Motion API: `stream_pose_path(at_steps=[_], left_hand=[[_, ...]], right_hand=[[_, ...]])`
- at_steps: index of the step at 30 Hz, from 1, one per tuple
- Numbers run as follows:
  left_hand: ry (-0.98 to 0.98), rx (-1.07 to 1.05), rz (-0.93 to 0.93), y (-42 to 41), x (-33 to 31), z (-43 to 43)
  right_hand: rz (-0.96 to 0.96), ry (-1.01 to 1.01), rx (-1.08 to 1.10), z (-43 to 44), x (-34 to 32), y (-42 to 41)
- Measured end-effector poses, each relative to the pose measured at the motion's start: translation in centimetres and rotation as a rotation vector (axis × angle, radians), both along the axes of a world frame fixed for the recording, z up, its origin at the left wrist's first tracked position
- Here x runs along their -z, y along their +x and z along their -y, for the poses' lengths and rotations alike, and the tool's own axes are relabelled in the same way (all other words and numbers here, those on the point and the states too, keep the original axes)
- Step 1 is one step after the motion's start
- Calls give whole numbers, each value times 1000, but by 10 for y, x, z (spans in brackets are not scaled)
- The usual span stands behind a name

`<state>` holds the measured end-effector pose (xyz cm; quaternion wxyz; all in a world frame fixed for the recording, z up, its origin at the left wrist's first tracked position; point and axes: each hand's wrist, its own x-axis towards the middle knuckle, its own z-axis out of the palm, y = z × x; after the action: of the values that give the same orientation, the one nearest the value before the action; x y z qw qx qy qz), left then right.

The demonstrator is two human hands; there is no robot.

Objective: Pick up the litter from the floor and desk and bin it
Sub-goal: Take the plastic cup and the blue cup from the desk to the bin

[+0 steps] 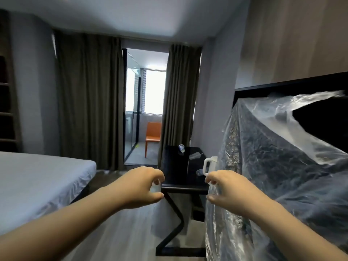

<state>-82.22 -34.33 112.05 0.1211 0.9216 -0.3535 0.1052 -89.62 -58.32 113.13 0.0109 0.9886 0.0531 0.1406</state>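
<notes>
gripping the clear plastic bag (263, 166) in the right hand (226, 187), fingers curled near the thumb on the left hand (143, 185), can't tell if pinching anything. spotting 3 tipped cups (194, 156) on the black desk (175, 172) ahead.

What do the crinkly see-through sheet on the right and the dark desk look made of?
Crinkly see-through sheet: thin clear plastic film, glossy; wrinkles and glare streaks show it. Dark desk: black, smooth, faintly reflective top, perhaps lacquered wood or laminate.
</notes>
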Motion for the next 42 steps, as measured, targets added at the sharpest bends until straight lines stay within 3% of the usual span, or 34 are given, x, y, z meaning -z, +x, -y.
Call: stream_pose_path(at_steps=[25,42], left_hand=[[-63,13,-130,462,54,-70],[0,14,-132,806,58,-46]], right_hand=[[-144,54,120,-49,48,442],[-145,181,131,-20,71,779]])
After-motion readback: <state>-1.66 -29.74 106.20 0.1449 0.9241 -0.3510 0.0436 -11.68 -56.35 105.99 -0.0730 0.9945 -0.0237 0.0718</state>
